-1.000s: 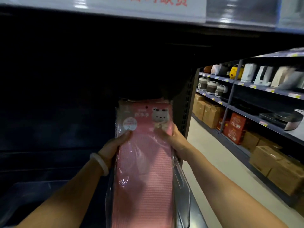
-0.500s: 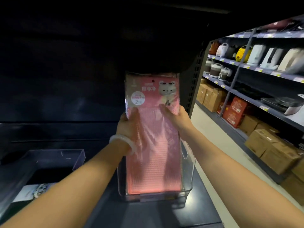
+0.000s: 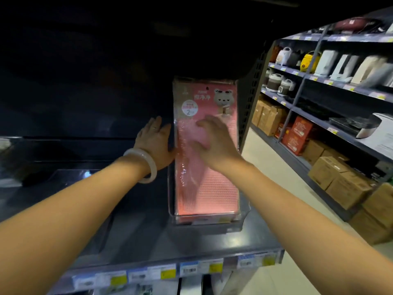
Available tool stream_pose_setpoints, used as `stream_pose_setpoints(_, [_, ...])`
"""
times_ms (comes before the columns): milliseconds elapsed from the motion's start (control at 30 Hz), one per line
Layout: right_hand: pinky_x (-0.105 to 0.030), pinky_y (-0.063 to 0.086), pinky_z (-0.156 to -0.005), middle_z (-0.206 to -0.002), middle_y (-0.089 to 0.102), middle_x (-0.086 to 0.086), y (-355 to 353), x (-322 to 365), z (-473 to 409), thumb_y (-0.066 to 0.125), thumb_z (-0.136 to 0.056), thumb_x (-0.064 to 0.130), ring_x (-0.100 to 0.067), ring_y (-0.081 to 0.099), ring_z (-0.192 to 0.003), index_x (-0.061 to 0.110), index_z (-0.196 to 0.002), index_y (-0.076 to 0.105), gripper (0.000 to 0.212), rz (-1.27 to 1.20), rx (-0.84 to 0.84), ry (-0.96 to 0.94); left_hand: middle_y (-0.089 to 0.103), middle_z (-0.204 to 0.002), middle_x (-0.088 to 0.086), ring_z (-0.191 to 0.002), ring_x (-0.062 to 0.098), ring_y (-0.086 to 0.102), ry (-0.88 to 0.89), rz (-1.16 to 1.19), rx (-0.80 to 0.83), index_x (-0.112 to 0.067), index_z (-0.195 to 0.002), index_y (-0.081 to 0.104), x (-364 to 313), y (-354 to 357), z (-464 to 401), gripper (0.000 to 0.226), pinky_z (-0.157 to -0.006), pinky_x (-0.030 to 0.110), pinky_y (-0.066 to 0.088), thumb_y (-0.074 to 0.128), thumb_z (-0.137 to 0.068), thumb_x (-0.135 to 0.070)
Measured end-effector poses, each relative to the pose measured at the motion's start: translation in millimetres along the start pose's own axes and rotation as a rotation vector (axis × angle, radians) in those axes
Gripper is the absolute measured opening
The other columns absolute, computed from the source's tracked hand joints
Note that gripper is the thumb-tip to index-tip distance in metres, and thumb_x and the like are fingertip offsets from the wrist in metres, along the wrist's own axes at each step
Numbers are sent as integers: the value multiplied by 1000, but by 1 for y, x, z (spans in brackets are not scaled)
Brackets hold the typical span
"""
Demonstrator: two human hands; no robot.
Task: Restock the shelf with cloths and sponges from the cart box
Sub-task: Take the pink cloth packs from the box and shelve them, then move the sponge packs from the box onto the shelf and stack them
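A pink cloth pack (image 3: 209, 186) in clear wrap, with a cartoon bear printed at its top, lies in a clear plastic bin (image 3: 207, 221) on the dark shelf (image 3: 148, 245). My left hand (image 3: 155, 141), wearing a pale bangle, lies flat against the bin's left side with straight fingers. My right hand (image 3: 212, 139) hovers blurred over the middle of the pack, fingers spread; whether it touches is unclear. The cart box is out of view.
A second clear bin (image 3: 70, 177) sits on the shelf to the left. Price tags (image 3: 191, 269) line the shelf's front edge. Across the aisle at right, shelves (image 3: 331, 86) hold rice cookers and kettles, with cardboard boxes (image 3: 344, 179) on the floor.
Both hands have let go of the pack, which now lies settled in the bin. The left hand moved to the bin's outer side. The view dropped and shows the shelf's front edge.
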State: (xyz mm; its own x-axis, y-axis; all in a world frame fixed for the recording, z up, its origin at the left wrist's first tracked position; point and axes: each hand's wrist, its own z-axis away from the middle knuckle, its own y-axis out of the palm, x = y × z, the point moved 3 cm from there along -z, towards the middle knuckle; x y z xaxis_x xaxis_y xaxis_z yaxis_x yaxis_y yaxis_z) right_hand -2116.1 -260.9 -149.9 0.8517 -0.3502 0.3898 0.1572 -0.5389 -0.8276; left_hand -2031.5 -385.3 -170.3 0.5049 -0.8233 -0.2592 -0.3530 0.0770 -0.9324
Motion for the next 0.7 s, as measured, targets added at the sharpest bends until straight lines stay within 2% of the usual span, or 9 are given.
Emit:
stream_pose_setpoints(67, [-35,19,-118,-155,23,-6,22,33,7,59,-90,30,-25,18,-144,14,-143,35,61,99,217,-78,0,-160,11,-148,26,1,-26,-189,118,-13,-152,10,8,-7,21,84,-120,40,9,51,-89,-51])
stream_pose_setpoints(133, [-37,18,-118,-157,19,-8,41,64,15,60,-89,33,-27,15,-145,12,-145,31,66,160,328,-169,3,-160,8,-148,25,4,-85,-298,168,-16,-152,11,23,-18,44,83,-120,39,11,52,-88,-50])
stream_pose_setpoints(267, [-44,26,-113,-152,25,-12,69,124,36,58,-89,26,-31,17,-143,8,-139,37,57,129,377,-357,18,-157,8,-145,25,17,-216,-419,136,-16,-147,23,67,-39,108,74,-117,39,22,55,-87,-44])
stream_pose_setpoints(433, [-45,17,-116,-157,13,-14,127,192,83,59,-89,22,-33,6,-146,9,-144,25,66,153,545,-567,4,-160,8,-148,24,4,-495,-464,261,-12,-151,7,120,-51,206,81,-119,40,14,51,-91,-44])
stream_pose_setpoints(567, [-44,17,-117,-154,16,-16,172,257,128,58,-90,25,-34,8,-146,8,-142,28,63,106,652,-693,8,-159,10,-147,25,7,-696,-499,307,-10,-150,9,167,-62,293,82,-117,40,17,53,-89,-45])
stream_pose_setpoints(700, [-44,20,-115,-153,19,-15,210,327,167,59,-90,25,-33,12,-144,9,-144,27,65,120,742,-790,18,-156,10,-145,26,16,-876,-455,319,-12,-146,18,220,-74,374,74,-115,38,22,54,-88,-40])
